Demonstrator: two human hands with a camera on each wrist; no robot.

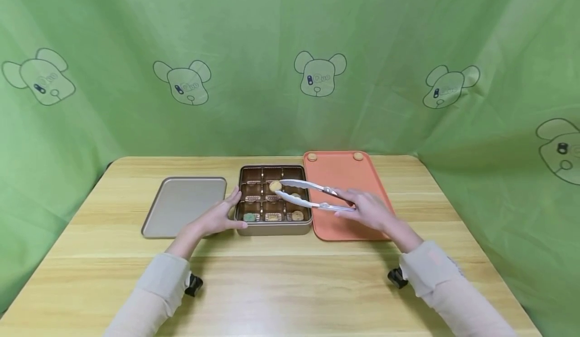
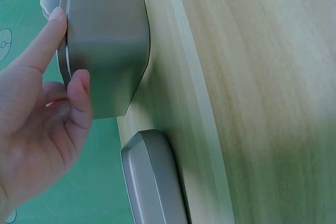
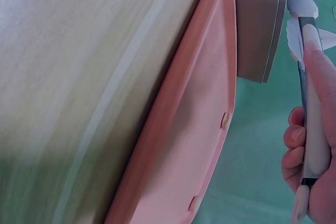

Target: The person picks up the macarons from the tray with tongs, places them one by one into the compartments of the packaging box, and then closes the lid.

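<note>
A square metal tin holds a brown divided insert. In its front row lie a green cookie, a pale cookie and a tan cookie. Another cookie is partly hidden by the tongs in the middle row, right compartment. My left hand holds the tin's front left corner, thumb on the front rim and fingers along the left side. My right hand grips metal tongs, whose tips pinch a round cookie above the insert's central compartment.
A coral tray stands against the tin's right side, with two round cookies, one at the back left and one at the back right. The tin's metal lid lies to the left. Green curtains surround the wooden table.
</note>
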